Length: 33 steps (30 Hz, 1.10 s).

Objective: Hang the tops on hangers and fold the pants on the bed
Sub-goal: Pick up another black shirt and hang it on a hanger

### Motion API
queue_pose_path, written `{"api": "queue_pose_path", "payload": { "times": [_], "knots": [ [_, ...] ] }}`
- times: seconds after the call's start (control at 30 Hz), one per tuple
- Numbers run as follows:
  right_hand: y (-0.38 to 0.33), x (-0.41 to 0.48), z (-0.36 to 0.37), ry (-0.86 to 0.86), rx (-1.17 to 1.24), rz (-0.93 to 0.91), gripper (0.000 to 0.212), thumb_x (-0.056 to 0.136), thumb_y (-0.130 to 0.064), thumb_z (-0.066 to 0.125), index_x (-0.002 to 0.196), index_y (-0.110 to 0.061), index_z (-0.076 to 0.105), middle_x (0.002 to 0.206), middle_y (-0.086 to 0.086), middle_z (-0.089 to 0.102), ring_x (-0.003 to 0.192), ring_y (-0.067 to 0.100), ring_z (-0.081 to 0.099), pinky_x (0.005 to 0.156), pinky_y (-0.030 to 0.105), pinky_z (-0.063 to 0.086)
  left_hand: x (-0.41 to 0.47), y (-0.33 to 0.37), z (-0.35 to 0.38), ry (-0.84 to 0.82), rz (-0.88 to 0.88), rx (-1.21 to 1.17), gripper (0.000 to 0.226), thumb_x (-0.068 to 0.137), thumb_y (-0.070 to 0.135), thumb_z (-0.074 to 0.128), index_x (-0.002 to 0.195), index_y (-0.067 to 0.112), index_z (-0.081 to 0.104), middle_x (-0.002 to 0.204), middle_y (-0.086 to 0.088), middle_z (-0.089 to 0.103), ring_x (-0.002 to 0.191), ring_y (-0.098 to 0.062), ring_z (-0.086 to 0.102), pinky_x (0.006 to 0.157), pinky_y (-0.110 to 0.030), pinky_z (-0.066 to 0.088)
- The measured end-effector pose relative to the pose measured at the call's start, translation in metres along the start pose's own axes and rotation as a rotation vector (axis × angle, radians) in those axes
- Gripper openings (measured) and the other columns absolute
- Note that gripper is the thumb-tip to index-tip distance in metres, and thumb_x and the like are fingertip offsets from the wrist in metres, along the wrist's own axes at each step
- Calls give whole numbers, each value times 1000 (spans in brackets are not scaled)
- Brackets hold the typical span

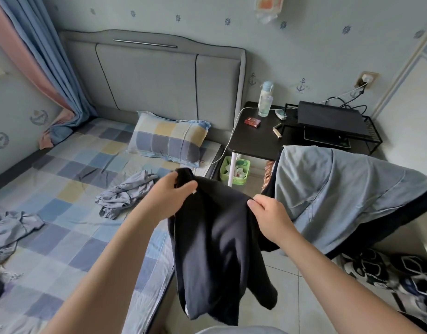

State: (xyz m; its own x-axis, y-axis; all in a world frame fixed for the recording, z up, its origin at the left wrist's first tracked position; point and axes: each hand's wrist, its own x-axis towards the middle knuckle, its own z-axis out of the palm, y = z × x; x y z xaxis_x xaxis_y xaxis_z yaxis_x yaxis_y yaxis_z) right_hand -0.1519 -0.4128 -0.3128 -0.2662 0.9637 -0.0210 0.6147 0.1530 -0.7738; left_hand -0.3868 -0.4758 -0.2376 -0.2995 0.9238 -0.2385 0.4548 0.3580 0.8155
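Observation:
A black garment hangs in the air over the bed's right edge, its lower end dangling above the floor. My left hand grips its top left corner. My right hand pinches its top right edge. On the checked bed lie a crumpled grey-blue garment in the middle and another grey-blue garment at the left edge. No hanger is visible.
A checked pillow lies by the headboard. A black side table carries a bottle, a red box and a wire rack. A chair draped in light blue cloth stands right. A green bin and shoes sit on the floor.

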Motion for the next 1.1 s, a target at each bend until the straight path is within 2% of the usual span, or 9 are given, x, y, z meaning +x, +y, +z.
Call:
{"api": "queue_pose_path", "payload": {
  "times": [0.1, 0.23, 0.3, 0.43, 0.57, 0.7, 0.8, 0.97, 1.1],
  "knots": [
    [-17, 2, -2, 34, 124, -7, 44, 102, -22, 50, 66, -7, 29, 62, 1, 32, 63, 15, 31, 61, 36, 26, -7, -5, 14, -81, 0, 134, 56, 91, 42, 67, 141, 23, 52, 129, 6, 58, 115, -15, 58, 99, -35, 49],
    [-38, 0, -5, 34, 234, 0, 44, 101, -31, 48, 72, 0, 36, 63, 6, 37, 62, 20, 39, 61, 38, 38, -27, -4, 46, -405, 87, 286, 38, 90, 40, 69, 123, 22, 64, 113, 9, 65, 99, -7, 62, 101, -34, 50],
    [-51, -2, -8, 23, 423, 33, 44, 98, -34, 50, 80, 5, 43, 71, 12, 44, 68, 24, 48, 65, 52, 53, -35, -9, 67, -479, 67, 320, 45, 87, 45, 69, 127, 26, 60, 115, 9, 63, 100, -9, 62, 97, -30, 51],
    [-84, -7, -24, 15, 745, 30, 28, 104, -18, 49, 82, -2, 54, 73, 11, 58, 69, 24, 62, 64, 42, 60, -40, -24, 98, -391, 46, 215, 62, 69, 63, 69, 120, 29, 56, 114, 12, 68, 100, -11, 66, 88, -34, 56],
    [-109, -5, -41, 78, 888, -62, 27, 105, -16, 48, 79, -10, 53, 65, 1, 58, 60, 15, 61, 59, 36, 57, -37, -35, 109, -219, 80, 201, 6, 85, 39, 55, 86, 34, 53, 99, -2, 73, 96, -27, 67, 78, -38, 55],
    [-108, -1, -50, 176, 920, -48, 25, 105, -16, 46, 85, -9, 58, 77, 7, 64, 71, 20, 69, 61, 36, 58, -29, -42, 96, -81, 79, 109, 15, 83, 24, 44, 70, 30, 50, 82, -1, 71, 88, -26, 68, 63, -29, 44],
    [-94, -4, -47, 80, 837, -17, 21, 105, -14, 45, 96, -9, 63, 97, 11, 73, 91, 28, 73, 74, 43, 61, -24, -35, 81, -2, 37, -61, 29, 94, 4, 48, 71, 21, 56, 66, 6, 61, 69, -15, 57, 55, -21, 40],
    [-59, -19, -27, -133, 546, -14, 17, 100, -26, 58, 116, -21, 64, 112, -4, 73, 108, 8, 66, 96, 33, 52, -16, -24, 57, 93, -18, -316, 25, 103, 23, 50, 88, 15, 68, 75, -5, 65, 71, -22, 58, 68, -33, 43],
    [-34, -32, -4, -395, 456, 50, 58, 84, -36, 77, 135, -35, 49, 134, -13, 57, 125, 0, 52, 104, 22, 40, -25, -15, 52, 71, -53, -531, 24, 103, 23, 51, 94, 19, 73, 92, -9, 76, 92, -28, 71, 86, -43, 56]
  ]
}}
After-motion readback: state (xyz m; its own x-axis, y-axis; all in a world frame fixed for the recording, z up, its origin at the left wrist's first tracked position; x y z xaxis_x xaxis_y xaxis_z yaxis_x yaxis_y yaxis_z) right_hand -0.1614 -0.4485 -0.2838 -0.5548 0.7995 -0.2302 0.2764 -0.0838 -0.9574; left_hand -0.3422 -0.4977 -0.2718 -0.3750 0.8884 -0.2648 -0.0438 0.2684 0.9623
